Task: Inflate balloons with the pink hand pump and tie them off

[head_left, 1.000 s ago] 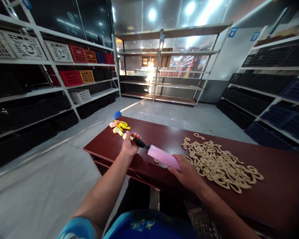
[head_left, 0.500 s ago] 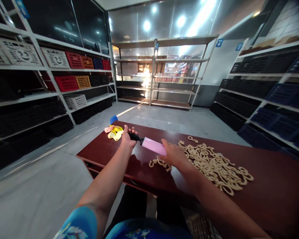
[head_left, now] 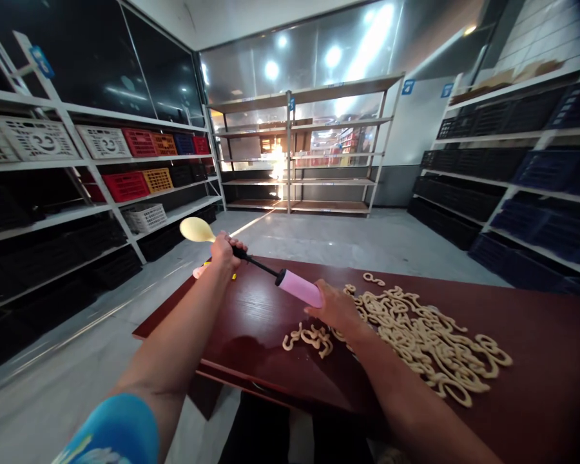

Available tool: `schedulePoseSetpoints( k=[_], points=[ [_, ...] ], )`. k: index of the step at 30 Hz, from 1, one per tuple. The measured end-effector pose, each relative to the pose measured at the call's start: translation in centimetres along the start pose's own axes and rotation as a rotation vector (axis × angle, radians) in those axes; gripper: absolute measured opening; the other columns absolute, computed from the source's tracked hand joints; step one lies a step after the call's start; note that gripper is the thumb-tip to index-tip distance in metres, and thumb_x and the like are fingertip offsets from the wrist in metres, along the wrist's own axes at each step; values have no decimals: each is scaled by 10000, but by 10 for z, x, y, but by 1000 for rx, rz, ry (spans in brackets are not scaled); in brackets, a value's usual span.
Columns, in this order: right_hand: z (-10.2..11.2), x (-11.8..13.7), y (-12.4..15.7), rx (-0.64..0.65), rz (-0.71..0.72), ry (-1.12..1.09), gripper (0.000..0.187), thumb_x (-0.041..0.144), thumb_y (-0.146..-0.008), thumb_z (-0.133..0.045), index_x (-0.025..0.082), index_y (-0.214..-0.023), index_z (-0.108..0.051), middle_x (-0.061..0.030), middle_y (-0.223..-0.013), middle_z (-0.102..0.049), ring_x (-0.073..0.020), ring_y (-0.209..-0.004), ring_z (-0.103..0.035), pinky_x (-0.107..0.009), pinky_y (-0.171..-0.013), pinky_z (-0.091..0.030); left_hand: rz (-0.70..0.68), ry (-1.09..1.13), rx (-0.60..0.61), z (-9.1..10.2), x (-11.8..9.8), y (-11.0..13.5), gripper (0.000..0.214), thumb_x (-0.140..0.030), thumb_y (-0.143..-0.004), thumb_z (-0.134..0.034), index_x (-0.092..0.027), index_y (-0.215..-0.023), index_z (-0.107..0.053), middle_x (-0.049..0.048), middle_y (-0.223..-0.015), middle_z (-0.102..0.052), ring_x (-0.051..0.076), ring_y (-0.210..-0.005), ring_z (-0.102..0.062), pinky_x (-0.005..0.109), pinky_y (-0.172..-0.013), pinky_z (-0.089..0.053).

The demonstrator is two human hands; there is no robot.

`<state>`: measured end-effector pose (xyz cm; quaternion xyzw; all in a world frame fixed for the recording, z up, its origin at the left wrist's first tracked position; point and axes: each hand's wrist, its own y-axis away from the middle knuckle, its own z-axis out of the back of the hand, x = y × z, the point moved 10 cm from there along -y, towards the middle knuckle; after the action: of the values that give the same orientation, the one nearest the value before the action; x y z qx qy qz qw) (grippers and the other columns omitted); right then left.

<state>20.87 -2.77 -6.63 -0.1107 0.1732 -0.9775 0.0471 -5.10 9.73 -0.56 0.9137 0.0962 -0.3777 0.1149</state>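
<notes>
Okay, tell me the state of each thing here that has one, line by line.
yellow balloon: partly inflated, at the left hand.
pump: black rod drawn out of pink barrel.
left hand: closed on the pump's black end.
right hand: gripping the pink barrel.
beige loops: loose heap on the table.
pink balloon: flat, uninflated.

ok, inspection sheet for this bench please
Surface: glossy dark red-brown table.
Job's things: pink balloon pump, black rod out; part-inflated yellow balloon at its far end.
Clutter: pile of beige curly pieces; limp pink balloon at the table's corner.
Grippers: left hand shut on the pump's black end; right hand shut on its barrel.
Cables: nothing seen.
Surroundings: shelving; baskets left, dark crates right.
</notes>
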Motion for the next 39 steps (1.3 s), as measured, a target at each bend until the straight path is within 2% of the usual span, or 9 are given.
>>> schedulePoseSetpoints(
  k=[4, 12, 15, 20, 23, 25, 33, 36, 39],
  points=[
    [-2, -11, -4, -6, -47, 24, 446, 467, -654, -653, 216, -972, -468, -29, -870, -633, -217, -773, -610, -278, -630, -369, -32, 8, 41, -15, -4, -4, 281, -259, -797, -423, -196, -561, -283, -69, -406, -290, 79, -318, -326, 229, -386, -347],
    [-8, -4, 1, -36, -38, 70, 318, 367, -691, -603, 204, -941, -492, -47, -840, -636, -202, -760, -603, -269, -646, -353, 84, 21, 94, -17, 90, 45, 302, -307, -805, -429, -200, -568, -276, -64, -413, -296, 90, -333, -353, 235, -399, -359],
    [-4, -4, 1, -57, -28, 59, 327, 373, -700, -589, 214, -970, -496, -40, -842, -634, -197, -759, -601, -267, -643, -352, 92, 13, 122, -25, 78, 40, 317, -307, -802, -436, -203, -561, -258, -63, -406, -287, 94, -335, -360, 242, -407, -368],
    [0, -18, -4, -75, -80, 57, 305, 361, -714, -565, 227, -983, -509, -27, -832, -639, -187, -725, -601, -265, -614, -348, 0, 3, 112, -31, -2, -2, 289, -250, -778, -442, -201, -559, -260, -66, -399, -284, 89, -323, -339, 239, -401, -360],
    [-3, -22, -8, -72, -66, 60, 307, 330, -690, -582, 215, -967, -515, -33, -836, -640, -188, -738, -597, -269, -645, -352, -50, 10, 85, -26, -27, -17, 283, -238, -765, -452, -199, -565, -255, -73, -397, -271, 83, -325, -330, 220, -398, -350],
    [-5, -21, -10, -74, -41, 70, 299, 309, -674, -590, 204, -943, -517, -39, -833, -637, -190, -743, -591, -278, -678, -352, -54, 21, 79, -22, -17, -13, 285, -263, -770, -454, -199, -570, -262, -75, -401, -271, 79, -324, -324, 214, -395, -346],
    [-7, -5, -3, -128, 51, 58, 311, 340, -672, -584, 194, -939, -521, -45, -823, -630, -193, -756, -580, -291, -726, -346, 63, 44, 154, -21, 87, 50, 322, -354, -809, -434, -203, -578, -267, -68, -426, -293, 86, -348, -365, 239, -427, -382],
    [-4, -10, -4, -135, 17, 60, 322, 329, -685, -577, 199, -973, -519, -45, -832, -636, -191, -760, -582, -289, -715, -344, 61, 17, 168, -26, 64, 34, 321, -331, -804, -439, -202, -573, -257, -69, -417, -285, 88, -346, -369, 240, -434, -387],
    [-1, -17, -8, -142, -13, 69, 283, 314, -695, -568, 208, -954, -523, -43, -851, -638, -193, -772, -584, -293, -713, -336, -13, 5, 134, -25, 12, 5, 322, -321, -786, -466, -200, -572, -257, -74, -409, -279, 81, -338, -356, 231, -433, -381]
  ],
)
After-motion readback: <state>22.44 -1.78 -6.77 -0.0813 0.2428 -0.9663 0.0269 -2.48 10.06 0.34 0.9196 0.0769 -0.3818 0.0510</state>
